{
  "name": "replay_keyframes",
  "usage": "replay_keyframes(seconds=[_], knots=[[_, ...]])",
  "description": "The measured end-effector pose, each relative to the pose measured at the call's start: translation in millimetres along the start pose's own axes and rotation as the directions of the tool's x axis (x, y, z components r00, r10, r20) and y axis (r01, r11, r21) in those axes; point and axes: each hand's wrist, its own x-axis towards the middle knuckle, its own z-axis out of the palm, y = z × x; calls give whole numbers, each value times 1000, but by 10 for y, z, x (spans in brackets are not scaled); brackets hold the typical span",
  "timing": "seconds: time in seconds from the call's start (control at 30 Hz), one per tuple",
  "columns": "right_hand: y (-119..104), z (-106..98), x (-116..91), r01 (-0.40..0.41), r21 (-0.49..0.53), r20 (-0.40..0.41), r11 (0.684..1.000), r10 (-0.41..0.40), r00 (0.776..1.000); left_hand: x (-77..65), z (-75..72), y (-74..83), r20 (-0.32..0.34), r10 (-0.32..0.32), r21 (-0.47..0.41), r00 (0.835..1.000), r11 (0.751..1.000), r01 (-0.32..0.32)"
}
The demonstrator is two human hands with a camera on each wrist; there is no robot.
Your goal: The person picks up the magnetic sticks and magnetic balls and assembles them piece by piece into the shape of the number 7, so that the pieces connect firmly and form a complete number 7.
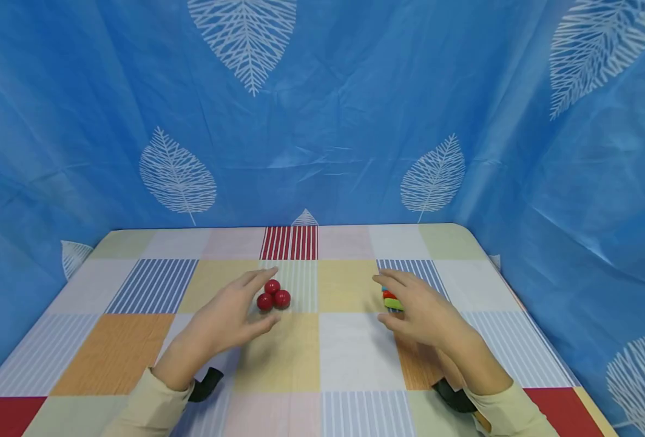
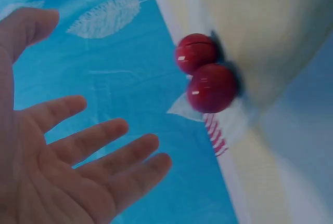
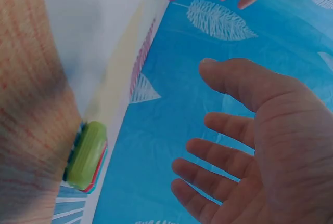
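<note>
Three shiny dark red balls (image 1: 273, 295) sit clustered on the checked tablecloth, left of the middle. My left hand (image 1: 233, 318) hovers beside them, fingers spread and thumb apart, holding nothing. In the left wrist view two red balls (image 2: 212, 88) show, away from the fingertips (image 2: 162, 164). My right hand (image 1: 428, 309) is held over a small bright block-like thing (image 1: 392, 301) with green, red and blue parts, which it partly covers in the head view. The right wrist view shows its rounded green side (image 3: 87, 154), apart from the relaxed, empty fingers.
A patchwork-patterned cloth (image 1: 355, 352) covers the table. Blue sheeting (image 1: 322, 121) with white leaf prints hangs behind the table's far edge and along both sides. Each wrist carries a black strap piece (image 1: 206, 385) below a cream sleeve.
</note>
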Motion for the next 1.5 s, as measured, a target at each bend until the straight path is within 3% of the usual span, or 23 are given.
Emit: replay_keyframes(seconds=[0.27,0.83,1.5], knots=[[58,70,5,-15,21,-10,1000,16,1000,17,130,-127,-41,-50,-64,998,997,47],[171,173,7,-75,16,17,997,74,997,40,283,-222,47,-162,-207,986,964,168],[239,201,-20,-103,-4,53,995,103,993,51,350,-257,19,-146,-129,989,981,147]])
